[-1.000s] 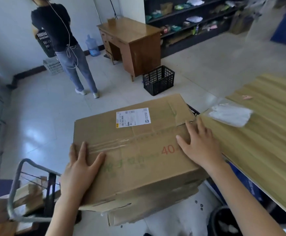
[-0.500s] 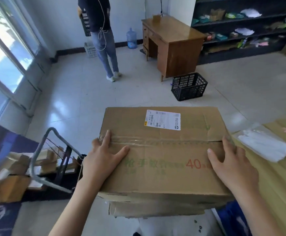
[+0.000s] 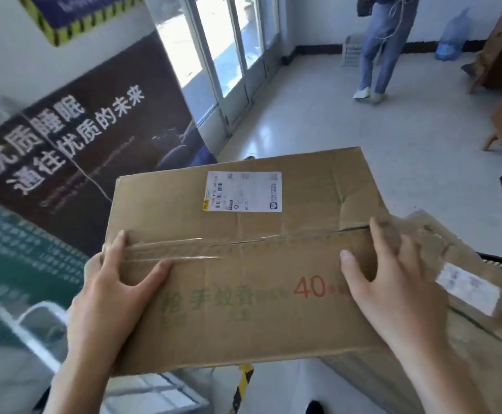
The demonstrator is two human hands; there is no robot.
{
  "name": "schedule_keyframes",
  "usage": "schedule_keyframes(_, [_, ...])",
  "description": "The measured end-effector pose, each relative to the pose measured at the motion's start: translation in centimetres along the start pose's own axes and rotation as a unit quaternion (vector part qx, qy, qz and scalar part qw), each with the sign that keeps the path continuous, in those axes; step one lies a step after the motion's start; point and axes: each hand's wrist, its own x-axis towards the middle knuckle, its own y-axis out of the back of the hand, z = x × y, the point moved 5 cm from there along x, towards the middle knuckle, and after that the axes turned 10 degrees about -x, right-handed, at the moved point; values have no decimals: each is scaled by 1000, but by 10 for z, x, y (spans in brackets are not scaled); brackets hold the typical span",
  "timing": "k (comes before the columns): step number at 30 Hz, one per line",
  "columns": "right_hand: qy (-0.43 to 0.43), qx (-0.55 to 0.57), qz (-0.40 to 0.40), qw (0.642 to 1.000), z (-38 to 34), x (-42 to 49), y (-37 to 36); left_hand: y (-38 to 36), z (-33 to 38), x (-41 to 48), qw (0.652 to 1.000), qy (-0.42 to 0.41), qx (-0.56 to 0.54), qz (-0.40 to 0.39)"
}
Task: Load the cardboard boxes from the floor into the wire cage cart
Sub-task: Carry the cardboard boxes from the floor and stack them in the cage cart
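Both bare forearms reaching forward from the lower edge, left hand (image 3: pixel 115 297) clasping the left edge of the cardboard box (image 3: pixel 258 318), thumb splayed across its top, right hand (image 3: pixel 393 282) gripping the right edge, thumb and forefinger spread, outer fingers blurred

Matt brown cardboard box (image 3: pixel 243 264) with glossy clear tape (image 3: pixel 184 249); shiny tiled floor (image 3: pixel 348 121).
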Motion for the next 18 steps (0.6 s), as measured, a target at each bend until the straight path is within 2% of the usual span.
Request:
schedule_keyframes(4, [119,38,-46,991,-93,-27,-27,73,-98,-57,984,146,-13,102])
schedule_keyframes(6, [164,68,-67,982,-140,-53,-42,107,-149,-93,961,224,-40,160])
schedule_keyframes(9, [227,101,-121,961,-209,-102,-68,148,-227,-152,924,322,-63,197])
schedule_keyframes(14, [299,85,-211,927,-304,-211,-109,202,-348,-242,877,401,-80,251])
schedule_keyframes(18, [316,56,-232,918,-352,-301,-145,229,-443,-298,850,452,-85,257])
